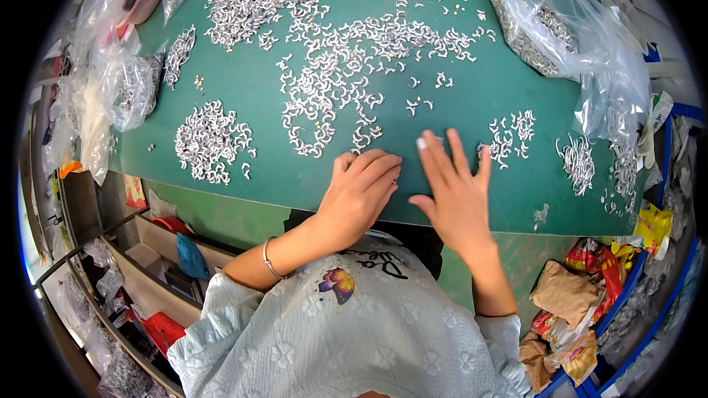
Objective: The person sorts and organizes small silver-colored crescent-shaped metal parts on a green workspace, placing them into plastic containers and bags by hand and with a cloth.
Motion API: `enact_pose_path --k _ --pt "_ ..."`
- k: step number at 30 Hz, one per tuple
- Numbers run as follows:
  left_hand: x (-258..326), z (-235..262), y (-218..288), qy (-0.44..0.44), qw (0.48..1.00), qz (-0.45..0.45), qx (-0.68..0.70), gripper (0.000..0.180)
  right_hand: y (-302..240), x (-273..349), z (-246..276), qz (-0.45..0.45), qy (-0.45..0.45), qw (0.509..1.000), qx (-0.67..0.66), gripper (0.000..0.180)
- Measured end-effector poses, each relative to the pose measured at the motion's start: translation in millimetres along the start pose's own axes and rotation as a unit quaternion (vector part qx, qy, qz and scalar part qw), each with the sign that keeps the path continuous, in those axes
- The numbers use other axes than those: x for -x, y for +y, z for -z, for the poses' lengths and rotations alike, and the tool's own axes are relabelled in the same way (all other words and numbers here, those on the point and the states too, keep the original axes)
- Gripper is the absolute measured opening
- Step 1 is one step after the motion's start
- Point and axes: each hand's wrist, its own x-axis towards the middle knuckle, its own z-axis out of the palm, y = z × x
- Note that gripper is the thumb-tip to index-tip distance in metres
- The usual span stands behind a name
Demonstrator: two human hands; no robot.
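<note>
Small silvery crescent-shaped metal pieces point(335, 81) lie scattered over a green table mat point(254, 77), thickest at the far side. My left hand point(360, 188) rests near the mat's front edge, just short of the loose pieces. Its fingers are curled and pressed together; a bit of something silvery shows by the fingertips, too small to name. Beside it, my right hand point(453, 188) is spread flat, palm down, fingers apart. A small cluster of crescents point(509, 136) lies just right of its fingertips, and a few single ones lie beyond them.
A round heap of crescents point(212, 141) sits at the left. Clear plastic bags with metal pieces stand at the left point(133, 88) and far right point(542, 29). Another small pile point(577, 166) lies near the right edge. Below left are open drawers point(158, 273); below right, crumpled packaging point(564, 291).
</note>
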Motion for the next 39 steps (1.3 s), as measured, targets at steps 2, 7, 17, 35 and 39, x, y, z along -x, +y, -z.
enact_pose_path --k 2,7,17,35,39 --pt "4.6 0.0 -1.3 0.004 1.000 -0.001 0.008 0.028 10.4 8.2 2.9 -0.037 0.000 0.999 0.036 0.079" --pt "3.9 1.7 -1.7 0.012 1.000 0.000 0.026 0.029 22.5 14.8 6.7 -0.094 0.052 0.993 0.050 0.077" --pt "-47.5 2.1 -13.8 -0.046 0.986 -0.003 -0.158 0.051 40.5 -72.4 4.3 0.038 0.081 0.995 -0.032 0.050" --pt "-28.1 12.7 -10.8 0.003 0.999 0.020 -0.031 0.034 14.3 -29.7 8.0 0.035 0.015 0.999 -0.025 0.058" --pt "-19.1 15.6 -8.8 0.021 0.999 0.026 -0.002 0.032 2.0 2.1 8.3 0.026 -0.052 0.997 -0.049 0.066"
